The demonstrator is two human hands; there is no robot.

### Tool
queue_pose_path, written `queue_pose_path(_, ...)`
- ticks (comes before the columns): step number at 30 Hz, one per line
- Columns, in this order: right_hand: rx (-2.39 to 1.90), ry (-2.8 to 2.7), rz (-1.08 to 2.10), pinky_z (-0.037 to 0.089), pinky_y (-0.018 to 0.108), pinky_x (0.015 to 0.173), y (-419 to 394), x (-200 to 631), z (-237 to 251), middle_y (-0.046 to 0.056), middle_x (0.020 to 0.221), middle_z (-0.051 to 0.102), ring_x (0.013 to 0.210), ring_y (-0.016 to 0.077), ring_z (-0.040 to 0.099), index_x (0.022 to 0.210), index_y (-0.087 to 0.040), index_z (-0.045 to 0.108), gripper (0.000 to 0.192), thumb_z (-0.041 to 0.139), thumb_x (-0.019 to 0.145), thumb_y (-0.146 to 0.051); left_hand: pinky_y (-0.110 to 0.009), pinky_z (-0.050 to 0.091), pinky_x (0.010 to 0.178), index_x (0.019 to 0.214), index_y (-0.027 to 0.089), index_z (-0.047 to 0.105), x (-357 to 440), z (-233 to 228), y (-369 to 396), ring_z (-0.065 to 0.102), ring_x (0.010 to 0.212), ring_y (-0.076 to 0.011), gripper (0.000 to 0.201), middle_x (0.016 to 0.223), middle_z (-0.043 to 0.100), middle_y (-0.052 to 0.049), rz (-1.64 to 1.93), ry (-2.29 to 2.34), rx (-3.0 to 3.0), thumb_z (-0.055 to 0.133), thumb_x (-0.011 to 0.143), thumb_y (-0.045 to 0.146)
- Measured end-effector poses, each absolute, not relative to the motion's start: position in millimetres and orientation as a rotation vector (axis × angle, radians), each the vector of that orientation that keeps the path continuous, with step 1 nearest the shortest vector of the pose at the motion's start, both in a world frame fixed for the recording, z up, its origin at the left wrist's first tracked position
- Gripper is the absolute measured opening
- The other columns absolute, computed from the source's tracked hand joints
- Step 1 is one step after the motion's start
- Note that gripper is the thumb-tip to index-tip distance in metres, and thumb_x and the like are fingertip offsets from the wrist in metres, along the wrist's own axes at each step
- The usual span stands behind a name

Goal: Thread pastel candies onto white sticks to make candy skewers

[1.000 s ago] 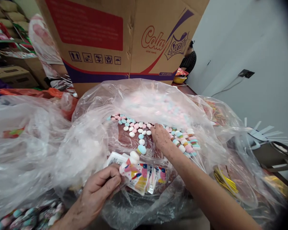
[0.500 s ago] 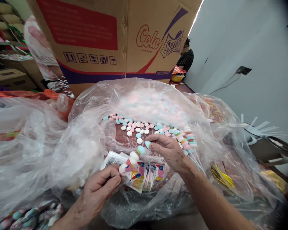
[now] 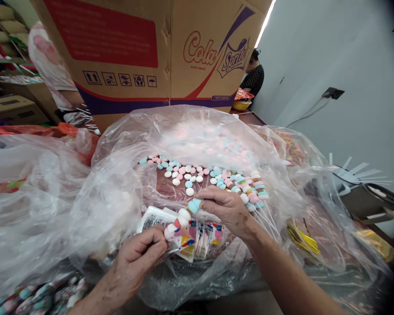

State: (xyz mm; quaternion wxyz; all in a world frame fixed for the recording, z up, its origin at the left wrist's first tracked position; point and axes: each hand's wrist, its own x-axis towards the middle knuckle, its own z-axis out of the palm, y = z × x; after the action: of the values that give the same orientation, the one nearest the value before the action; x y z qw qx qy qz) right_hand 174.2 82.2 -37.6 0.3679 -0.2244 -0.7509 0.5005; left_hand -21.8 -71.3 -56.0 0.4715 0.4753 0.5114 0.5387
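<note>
My left hand (image 3: 136, 258) pinches a stack of small printed candy wrappers (image 3: 190, 234) at the near side of a big clear plastic bag (image 3: 118, 192). My right hand (image 3: 225, 208) holds a blue-and-white lollipop (image 3: 193, 205) by its head, just above the wrappers. Two white lollipop heads (image 3: 180, 218) lie on the wrapper stack. Inside the bag, several pink, blue and white lollipops (image 3: 216, 177) lie in a band on the dark surface, their thin white sticks (image 3: 267, 221) pointing to the near right.
A large cardboard box (image 3: 134, 57) printed "Cola Sprite" stands behind the bag. More clear bags (image 3: 26, 197) lie left, with wrapped candies (image 3: 29, 299) at the near left. A machine with white sticks (image 3: 361, 183) sits right. Another person (image 3: 254, 78) sits far back.
My right hand left the lollipop pile with one blue-and-white lollipop and carried it back toward the wrappers in my left hand. The left hand stayed in place.
</note>
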Motion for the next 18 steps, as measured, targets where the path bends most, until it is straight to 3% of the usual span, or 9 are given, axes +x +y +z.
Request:
queue_pose_path(6, -0.511, -2.063, 1.207, 0.055, 0.03, 0.081, 85, 173, -41, 0.004, 0.094, 0.075, 0.087, 0.0158, 0.068, 0.103, -0.023, 0.08, 0.02, 0.068, 0.093, -0.036, -0.023, 0.039, 0.059, 0.065, 0.018, 0.057, -28, -63, -74, 0.047, 0.064, -0.015, 0.037, 0.069, 0.052, -0.001, 1.237, 1.29, 1.349, 0.055, 0.095, 0.04)
queue_pose_path(18, -0.536, -2.015, 1.382, 0.054, 0.027, 0.073, 79, 172, -42, 0.004, 0.089, 0.074, 0.079, 0.0147, 0.067, 0.103, -0.023, 0.081, 0.029, 0.071, 0.09, -0.046, -0.023, 0.037, 0.058, 0.065, 0.02, 0.055, -33, -66, -71, 0.047, 0.062, -0.0148, 0.032, 0.067, 0.052, 0.0, 1.244, 1.293, 1.501, 0.052, 0.096, 0.028)
